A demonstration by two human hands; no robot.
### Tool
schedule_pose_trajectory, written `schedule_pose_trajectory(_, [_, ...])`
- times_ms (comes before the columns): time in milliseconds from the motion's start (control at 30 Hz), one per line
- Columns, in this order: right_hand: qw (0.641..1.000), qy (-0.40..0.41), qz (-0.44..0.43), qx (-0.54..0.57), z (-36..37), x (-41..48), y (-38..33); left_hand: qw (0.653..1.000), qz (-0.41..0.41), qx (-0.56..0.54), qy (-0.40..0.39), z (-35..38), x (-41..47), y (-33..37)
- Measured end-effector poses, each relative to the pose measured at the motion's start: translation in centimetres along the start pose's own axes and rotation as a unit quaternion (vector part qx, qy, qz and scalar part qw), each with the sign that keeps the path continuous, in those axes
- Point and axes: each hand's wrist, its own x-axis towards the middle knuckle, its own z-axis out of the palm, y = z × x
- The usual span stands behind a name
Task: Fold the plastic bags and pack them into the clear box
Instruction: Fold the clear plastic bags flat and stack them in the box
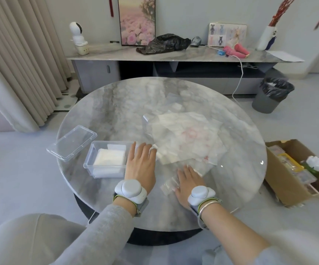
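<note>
bag flat under right hand (palm down, no grip)

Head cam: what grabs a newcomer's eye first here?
Two open hands flat on the round marble table: left hand beside the clear box, right hand on a small clear bag. Beyond them sprawls a heap of unfolded plastic bags; the box's lid lies off at left.

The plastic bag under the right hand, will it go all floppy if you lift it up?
Probably yes. The small plastic bag looks thin and see-through and lies crinkled flat on the round table, so it would likely droop. It seems very light, and may slide on the glossy marble top. The right hand rests flat on it, no grip yet.
</note>
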Motion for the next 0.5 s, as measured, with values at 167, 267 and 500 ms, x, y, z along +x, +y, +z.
schedule_pose_trajectory(167, [1.000, 0.019, -0.001, -0.002, 0.0, 0.7, 0.8, 0.997, 0.039, -0.027, -0.066, 1.9, 0.2, 2.4])
schedule_pose_trajectory(267, [0.999, 0.052, -0.010, 0.005, -0.5, 1.6, 0.8, 0.994, 0.040, -0.027, -0.098, 2.2, 0.6, 3.4])
schedule_pose_trajectory(500, [0.998, 0.040, -0.048, -0.029, -2.1, 3.7, 2.4, 0.984, 0.061, -0.003, -0.165, 2.5, 1.2, 3.6])
